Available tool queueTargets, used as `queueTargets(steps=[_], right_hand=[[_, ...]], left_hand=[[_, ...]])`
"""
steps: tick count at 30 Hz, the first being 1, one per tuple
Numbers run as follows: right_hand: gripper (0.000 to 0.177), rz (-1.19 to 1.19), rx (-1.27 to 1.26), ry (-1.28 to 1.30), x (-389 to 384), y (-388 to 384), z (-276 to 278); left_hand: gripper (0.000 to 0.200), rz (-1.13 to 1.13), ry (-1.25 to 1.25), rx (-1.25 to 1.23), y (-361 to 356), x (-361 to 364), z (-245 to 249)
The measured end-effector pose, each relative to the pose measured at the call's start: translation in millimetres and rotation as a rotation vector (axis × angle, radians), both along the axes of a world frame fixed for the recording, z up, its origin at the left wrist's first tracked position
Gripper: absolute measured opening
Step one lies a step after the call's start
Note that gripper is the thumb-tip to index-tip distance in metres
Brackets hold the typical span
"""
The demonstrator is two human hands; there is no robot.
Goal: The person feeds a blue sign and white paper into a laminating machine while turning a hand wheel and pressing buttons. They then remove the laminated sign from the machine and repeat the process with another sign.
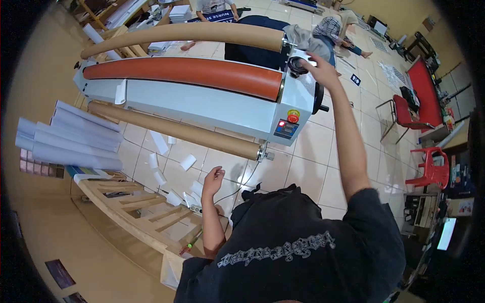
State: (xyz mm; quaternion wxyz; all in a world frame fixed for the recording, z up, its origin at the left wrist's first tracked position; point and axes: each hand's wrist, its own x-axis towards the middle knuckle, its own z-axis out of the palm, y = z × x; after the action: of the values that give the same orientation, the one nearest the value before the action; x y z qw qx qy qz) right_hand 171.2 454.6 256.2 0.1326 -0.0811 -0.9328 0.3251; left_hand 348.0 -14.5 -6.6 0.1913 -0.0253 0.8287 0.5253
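A large grey roller machine [202, 103] with an orange-red roller [182, 73] stands in front of me. My right hand [322, 70] reaches over its right end, with fingers and thumb at a black round object [297, 65] on top; part of the grip is hidden. Below that hand, the end panel carries a red button [293, 116] and a small display. Brown tubes run along the machine, one above [187, 34] and one below [177, 130]. My left hand [214, 179] hangs in front of the machine above the floor, fingers curled, with nothing visible in it.
White rolls [76, 136] lean at the left beside a wooden rack [126, 212]. White paper pieces [188, 162] and a cable lie on the tiled floor. Behind the machine, people [328, 30] sit on the floor. Red chairs [429, 169] stand at the right.
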Motion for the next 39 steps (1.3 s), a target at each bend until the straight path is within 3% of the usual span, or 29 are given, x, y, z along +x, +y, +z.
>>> queueTargets(steps=[2,3,4,5,8,9,10,12,15,17,22,25,39], right_hand=[[0.042,-0.187,-0.479,0.505,50,6,-76],[0.04,-0.425,-0.422,0.456,88,2,-114],[0.044,-0.449,-0.415,0.411,111,2,-176],[0.054,-0.351,-0.339,0.206,138,-19,-195],[0.067,-0.167,-0.301,0.05,162,-54,-231],[0.071,-0.174,-0.506,0.085,154,-54,-253],[0.075,-0.182,-0.713,0.121,149,-60,-255],[0.074,-0.23,-0.724,0.166,148,-70,-243],[0.066,-0.354,-0.587,0.041,148,-78,-221],[0.059,-0.423,-0.271,0.014,149,-78,-224],[0.056,-0.329,-0.379,0.098,154,-78,-209],[0.056,-0.36,-0.459,0.006,155,-84,-192],[0.054,-0.379,-0.367,0.054,154,-83,-210]], left_hand=[[0.039,0.1,0.002,0.047,-14,10,0],[0.037,0.132,-0.043,0.117,-26,15,-21],[0.037,0.129,-0.046,0.127,-29,19,-23],[0.037,0.175,-0.115,0.144,-34,27,-21],[0.037,0.193,-0.216,0.139,-43,41,-28],[0.037,0.147,-0.208,0.133,-45,42,-29],[0.037,0.101,-0.202,0.124,-48,44,-29],[0.037,0.084,-0.197,0.108,-53,41,-29],[0.037,0.066,-0.153,0.076,-52,34,-19],[0.037,0.068,-0.122,0.05,-51,32,-13],[0.037,0.068,-0.097,0.093,-58,37,-20],[0.036,0.078,-0.119,0.063,-62,45,-25],[0.035,0.075,-0.098,0.032,-69,48,-24]])
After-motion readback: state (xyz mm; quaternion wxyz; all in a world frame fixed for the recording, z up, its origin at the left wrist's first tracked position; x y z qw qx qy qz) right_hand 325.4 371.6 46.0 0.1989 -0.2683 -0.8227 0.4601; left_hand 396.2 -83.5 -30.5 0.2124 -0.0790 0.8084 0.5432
